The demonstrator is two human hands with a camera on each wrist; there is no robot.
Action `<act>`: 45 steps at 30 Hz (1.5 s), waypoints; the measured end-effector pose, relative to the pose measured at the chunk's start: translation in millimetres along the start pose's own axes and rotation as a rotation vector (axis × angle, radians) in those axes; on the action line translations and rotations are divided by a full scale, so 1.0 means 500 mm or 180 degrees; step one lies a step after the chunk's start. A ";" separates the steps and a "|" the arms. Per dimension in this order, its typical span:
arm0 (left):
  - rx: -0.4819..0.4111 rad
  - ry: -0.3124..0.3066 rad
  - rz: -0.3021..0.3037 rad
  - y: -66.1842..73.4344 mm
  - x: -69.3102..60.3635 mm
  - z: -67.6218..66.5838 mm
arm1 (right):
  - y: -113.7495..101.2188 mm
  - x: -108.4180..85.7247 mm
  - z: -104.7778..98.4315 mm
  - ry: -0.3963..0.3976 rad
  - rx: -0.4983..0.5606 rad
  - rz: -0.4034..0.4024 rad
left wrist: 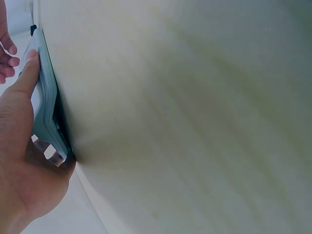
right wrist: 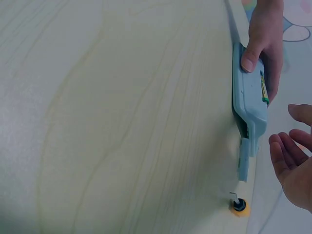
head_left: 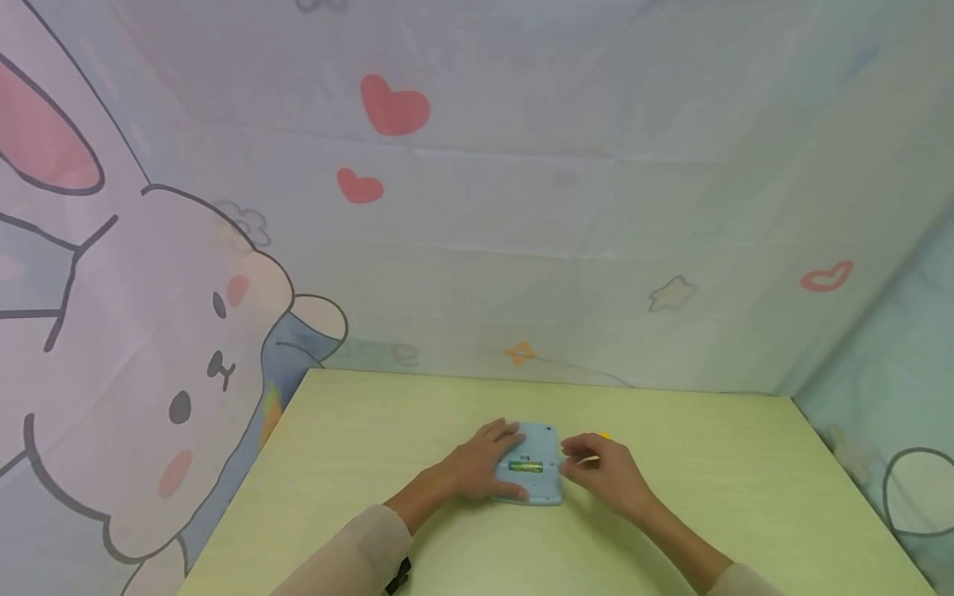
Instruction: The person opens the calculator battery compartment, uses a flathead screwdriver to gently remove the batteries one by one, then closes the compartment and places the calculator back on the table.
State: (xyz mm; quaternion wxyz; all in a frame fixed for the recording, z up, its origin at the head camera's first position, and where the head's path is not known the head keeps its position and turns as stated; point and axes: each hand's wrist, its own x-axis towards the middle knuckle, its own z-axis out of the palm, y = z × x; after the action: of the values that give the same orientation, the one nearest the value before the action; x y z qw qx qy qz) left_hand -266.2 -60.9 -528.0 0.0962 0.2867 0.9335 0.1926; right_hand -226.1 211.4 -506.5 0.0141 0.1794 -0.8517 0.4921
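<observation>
A light blue device (head_left: pixel 542 487) lies on the table with a green battery (head_left: pixel 525 467) in its recess. My left hand (head_left: pixel 477 465) grips the device's left side; in the left wrist view the thumb of that hand (left wrist: pixel 29 161) lies along the device (left wrist: pixel 46 97) and the fingers reach round its other edge. My right hand (head_left: pixel 607 473) is just right of the device, fingers loosely bent. In the right wrist view nothing shows between the fingers of this hand (right wrist: pixel 295 170). A flat light blue piece (right wrist: pixel 243 163) lies by the device's end (right wrist: pixel 249 97).
A small tool with an orange handle (right wrist: pixel 240 208) and a metal tip lies on the table beyond the flat blue piece; its yellow-orange part (head_left: pixel 605 435) shows behind my right hand. The pale table (head_left: pixel 358 422) ends at a printed cloth backdrop (head_left: pixel 522 248).
</observation>
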 end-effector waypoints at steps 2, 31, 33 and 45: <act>0.0015 -0.0002 0.0006 -0.001 0.000 0.000 | -0.002 0.000 0.002 -0.0010 -0.0008 -0.0027; 0.0080 -0.0007 0.0053 0.000 0.000 -0.002 | -0.020 0.010 0.050 -0.0064 -0.0139 -0.0465; 0.0077 -0.0012 0.0059 0.000 0.000 -0.002 | -0.022 0.011 0.053 -0.0082 -0.0202 -0.0448; 0.0083 -0.0006 0.0095 -0.005 0.004 0.002 | -0.024 0.019 0.069 -0.0146 -0.0590 -0.0561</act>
State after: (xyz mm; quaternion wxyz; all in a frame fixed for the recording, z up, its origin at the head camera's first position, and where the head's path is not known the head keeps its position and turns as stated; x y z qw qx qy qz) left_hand -269.0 -61.4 -530.0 0.0904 0.3020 0.9315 0.1816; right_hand -225.6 174.2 -512.5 0.0544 0.2627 -0.8746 0.4039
